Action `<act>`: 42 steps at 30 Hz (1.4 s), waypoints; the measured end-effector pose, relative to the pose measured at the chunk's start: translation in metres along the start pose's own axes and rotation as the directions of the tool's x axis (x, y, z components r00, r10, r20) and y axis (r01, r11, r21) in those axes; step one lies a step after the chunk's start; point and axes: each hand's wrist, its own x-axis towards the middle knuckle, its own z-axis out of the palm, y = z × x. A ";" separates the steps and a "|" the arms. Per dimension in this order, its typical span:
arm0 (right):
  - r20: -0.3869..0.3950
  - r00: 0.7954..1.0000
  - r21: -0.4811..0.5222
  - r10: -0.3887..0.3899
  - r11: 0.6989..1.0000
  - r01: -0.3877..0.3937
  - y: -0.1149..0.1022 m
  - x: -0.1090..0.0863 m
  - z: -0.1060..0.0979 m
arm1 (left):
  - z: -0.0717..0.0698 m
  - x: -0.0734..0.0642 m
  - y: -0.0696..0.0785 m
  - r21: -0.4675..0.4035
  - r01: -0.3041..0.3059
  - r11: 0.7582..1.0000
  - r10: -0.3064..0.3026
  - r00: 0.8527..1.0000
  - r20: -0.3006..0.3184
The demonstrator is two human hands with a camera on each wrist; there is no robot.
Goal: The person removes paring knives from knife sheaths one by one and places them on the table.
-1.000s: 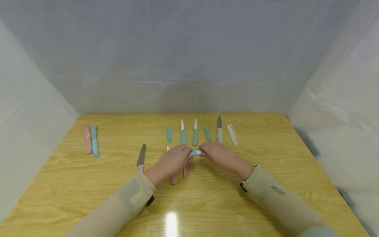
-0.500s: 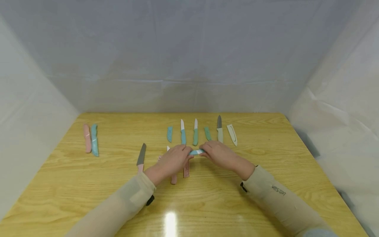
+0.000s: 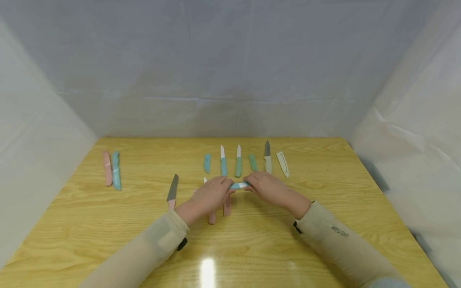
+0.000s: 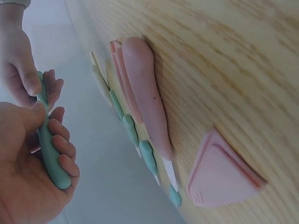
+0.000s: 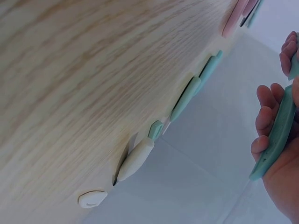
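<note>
The left hand (image 3: 211, 193) and right hand (image 3: 269, 189) are curled above the wooden table (image 3: 266, 256) round opposite ends of a slim blue knife (image 3: 237, 186). Its long axis is held side-to-side, nearly level, the rounded handle (image 4: 52, 156) pointed left, a short white stretch (image 3: 242, 185) seen mid-length.

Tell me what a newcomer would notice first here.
Probably the left hand and right hand at the centre, gripping a blue handle and a blue sheath. Next, perhaps, the dark-bladed pink knife left of them and the dark-bladed cream knife just beyond the right hand. Off to the left, a pink sheathed knife and a blue sheathed knife lie side by side.
</note>
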 end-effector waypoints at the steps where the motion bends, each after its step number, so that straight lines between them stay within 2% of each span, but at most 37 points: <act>1: -0.002 1.000 -0.004 -0.001 1.000 0.001 0.000 0.000 0.000 | 0.000 0.000 0.000 -0.001 0.000 1.000 0.000 1.000 0.000; 12: 0.005 1.000 -0.009 0.001 1.000 -0.001 0.001 -0.001 0.000 | 0.001 0.000 -0.001 0.007 -0.017 1.000 0.017 1.000 -0.011; 27: 0.022 1.000 -0.001 0.006 1.000 -0.006 0.001 -0.002 -0.001 | 0.001 0.001 -0.001 -0.012 0.018 1.000 -0.018 1.000 0.013; 42: 0.023 1.000 0.008 0.009 1.000 -0.009 0.004 -0.002 -0.002 | -0.002 -0.001 -0.001 0.000 -0.006 1.000 0.006 1.000 0.000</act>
